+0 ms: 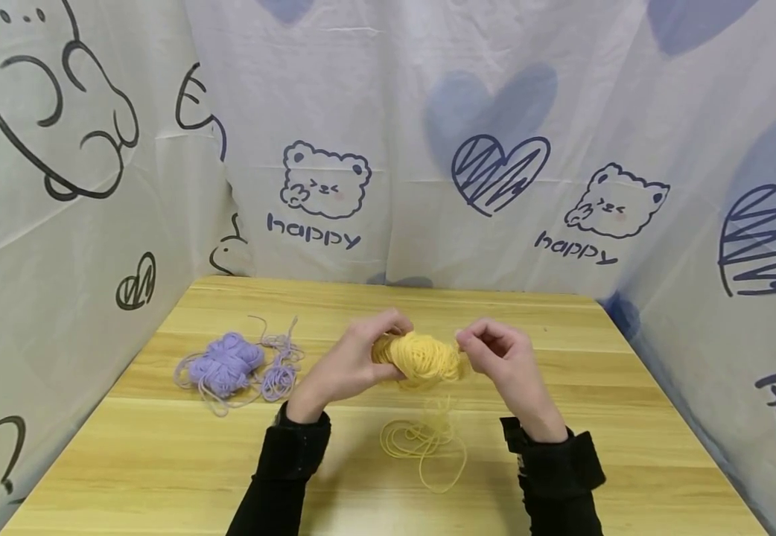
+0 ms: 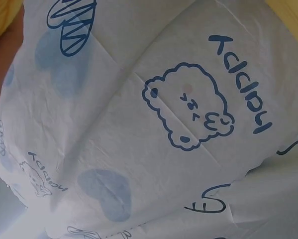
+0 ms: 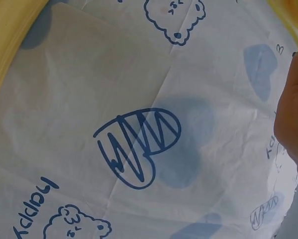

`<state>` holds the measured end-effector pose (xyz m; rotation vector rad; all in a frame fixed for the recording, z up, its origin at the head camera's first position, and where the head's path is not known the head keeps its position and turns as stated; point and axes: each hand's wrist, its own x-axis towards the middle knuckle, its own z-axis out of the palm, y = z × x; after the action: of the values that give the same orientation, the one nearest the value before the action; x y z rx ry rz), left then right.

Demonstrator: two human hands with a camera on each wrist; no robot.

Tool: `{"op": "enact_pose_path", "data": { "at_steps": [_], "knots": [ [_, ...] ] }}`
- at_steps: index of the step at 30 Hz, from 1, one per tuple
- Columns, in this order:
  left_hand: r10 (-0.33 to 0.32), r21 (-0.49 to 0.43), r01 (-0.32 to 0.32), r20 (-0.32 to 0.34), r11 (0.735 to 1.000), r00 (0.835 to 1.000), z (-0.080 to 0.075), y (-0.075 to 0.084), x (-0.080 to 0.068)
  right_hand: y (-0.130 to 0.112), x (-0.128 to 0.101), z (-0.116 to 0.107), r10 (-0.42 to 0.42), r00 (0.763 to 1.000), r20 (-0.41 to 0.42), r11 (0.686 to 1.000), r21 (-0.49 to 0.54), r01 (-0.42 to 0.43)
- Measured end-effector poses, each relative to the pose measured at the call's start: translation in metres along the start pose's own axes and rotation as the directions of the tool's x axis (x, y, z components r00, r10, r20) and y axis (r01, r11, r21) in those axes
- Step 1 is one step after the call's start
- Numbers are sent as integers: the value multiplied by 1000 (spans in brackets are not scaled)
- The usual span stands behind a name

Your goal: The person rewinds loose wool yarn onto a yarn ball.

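Note:
A ball of yellow yarn is held above the table by my left hand, its thumb and fingers curled round the left end. At the ball's right side my right hand pinches a yellow strand between thumb and fingertips. Below the ball, loose loops of yellow yarn lie on the wood. The left wrist view catches only a bit of the yellow ball and the hand's edge at the upper left. In the right wrist view, the right hand and a yellow strand show at the right edge.
A purple yarn skein lies on the left of the wooden table. Next to it is a tangle of loose purple yarn. White cloth printed with hearts and bears hangs round the back and sides.

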<state>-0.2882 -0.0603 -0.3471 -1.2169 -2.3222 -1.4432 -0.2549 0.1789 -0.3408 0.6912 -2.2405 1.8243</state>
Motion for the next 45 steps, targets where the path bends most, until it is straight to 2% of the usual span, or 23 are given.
{"op": "enact_pose_path", "data": {
  "at_steps": [5, 9, 12, 15, 20, 22, 24, 27, 31, 35, 37, 39, 41, 45],
  "knots": [
    [28, -180, -13, 80, 984, 996, -2, 1, -3, 6, 4, 2, 39, 999, -26, 999, -4, -39],
    [21, -324, 8, 85, 946, 996, -5, 3, -5, 14, 8, 5, 45, 998, 42, 997, 60, -47],
    [12, -396, 11, 55, 918, 998, -7, 4, -6, 19, 10, 7, 42, 994, 100, 993, 110, -53],
    [8, -456, -2, 10, 890, 1000, -9, 5, -6, 22, 12, 10, 57, 992, 116, 993, 96, -68],
    [-2, -550, -42, -80, 834, 997, -11, 6, -6, 29, 15, 14, 145, 980, 134, 989, -33, -142],
    [-40, -570, -39, -124, 821, 991, -11, 6, -6, 33, 16, 15, 185, 972, 148, 982, -78, -175],
    [-92, -579, -30, -180, 815, 979, -11, 6, -6, 36, 17, 16, 224, 961, 161, 970, -133, -204],
    [-178, -580, -6, -260, 815, 949, -12, 6, -4, 38, 18, 17, 245, 952, 182, 956, -208, -207],
    [-233, -540, 1, -362, 842, 902, -12, 5, 0, 33, 18, 16, 206, 954, 217, 957, -250, -150],
    [-249, -446, 23, -455, 895, 855, -10, 3, 4, 24, 14, 11, 159, 955, 249, 969, -225, -102],
    [-247, -388, 45, -488, 920, 837, -9, 1, 4, 19, 12, 8, 133, 955, 263, 975, -208, -79],
    [-240, -325, 75, -506, 943, 828, -7, -1, 5, 13, 9, 5, 100, 956, 276, 981, -190, -47],
    [-229, -267, 100, -512, 958, 828, -5, -4, 5, 8, 7, 3, 64, 957, 281, 986, -163, -18],
    [-194, -137, 144, -502, 980, 843, -1, -7, 5, -1, 3, 0, 9, 965, 261, 994, -107, 20]
  ]
}}
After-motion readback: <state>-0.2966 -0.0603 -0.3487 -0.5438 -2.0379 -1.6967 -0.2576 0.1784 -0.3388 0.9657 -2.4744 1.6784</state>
